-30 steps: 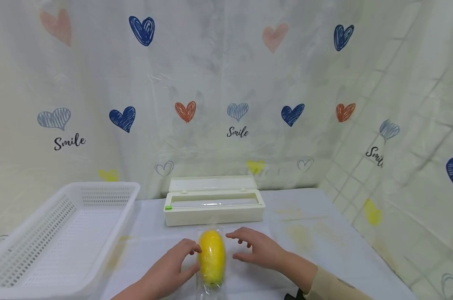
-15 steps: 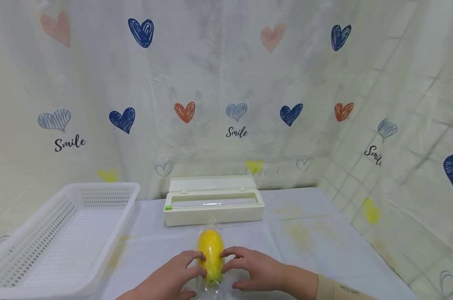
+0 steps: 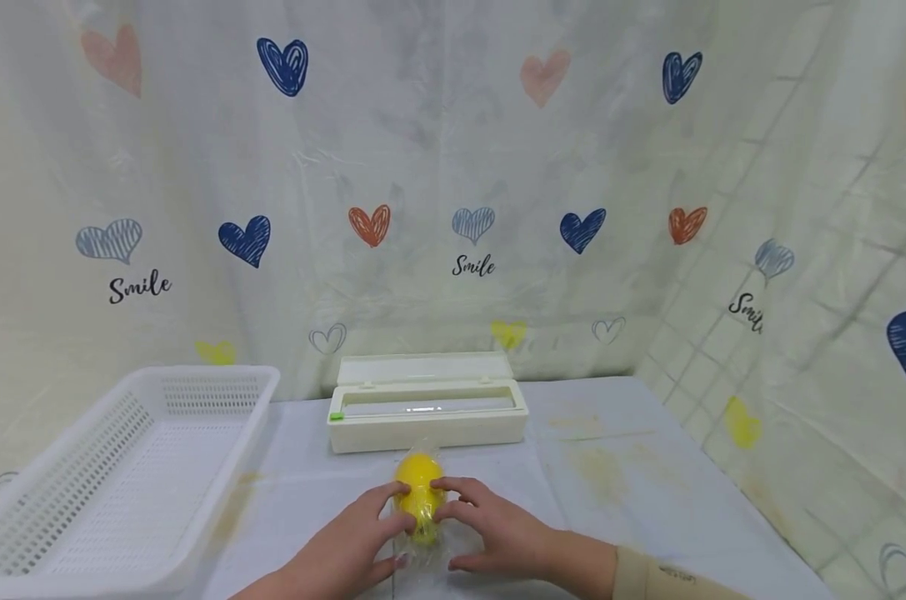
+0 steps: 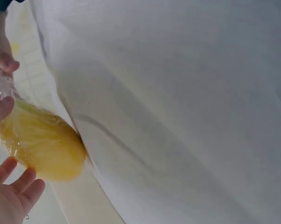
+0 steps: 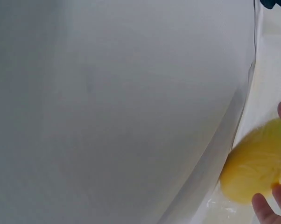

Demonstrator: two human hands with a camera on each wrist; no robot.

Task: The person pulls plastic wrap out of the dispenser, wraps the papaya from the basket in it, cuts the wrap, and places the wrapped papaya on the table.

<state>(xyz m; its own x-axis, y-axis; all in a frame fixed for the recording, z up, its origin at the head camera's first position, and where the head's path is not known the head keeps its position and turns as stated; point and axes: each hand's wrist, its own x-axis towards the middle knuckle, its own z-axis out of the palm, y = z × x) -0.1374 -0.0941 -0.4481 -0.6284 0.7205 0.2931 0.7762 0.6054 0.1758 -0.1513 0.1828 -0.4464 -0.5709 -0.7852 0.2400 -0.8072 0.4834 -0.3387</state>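
Note:
A yellow oblong fruit (image 3: pixel 421 493), greenish at its near end, is wrapped in clear cling film in the head view. My left hand (image 3: pixel 355 533) grips its left side with bent fingers, the thumb by the gathered film at the near end. From the right, my right hand (image 3: pixel 501 527) holds the opposite side the same way. The left wrist view shows the fruit (image 4: pixel 47 144) with crinkled film bunched at one end, between thumb and fingers. Part of the fruit (image 5: pixel 257 161) also shows in the right wrist view, with fingertips against it.
Behind the fruit stands a long white cling film dispenser (image 3: pixel 428 429) with its lid raised and a roll inside. A white perforated plastic basket (image 3: pixel 253 442) is at the left. A heart-patterned curtain (image 3: pixel 422 150) hangs behind the white-covered table (image 3: pixel 610 500).
My right hand has come in from the right onto the fruit, and my left hand has closed in too. The fruit now looks shorter in the head view, its near end shifted away from me.

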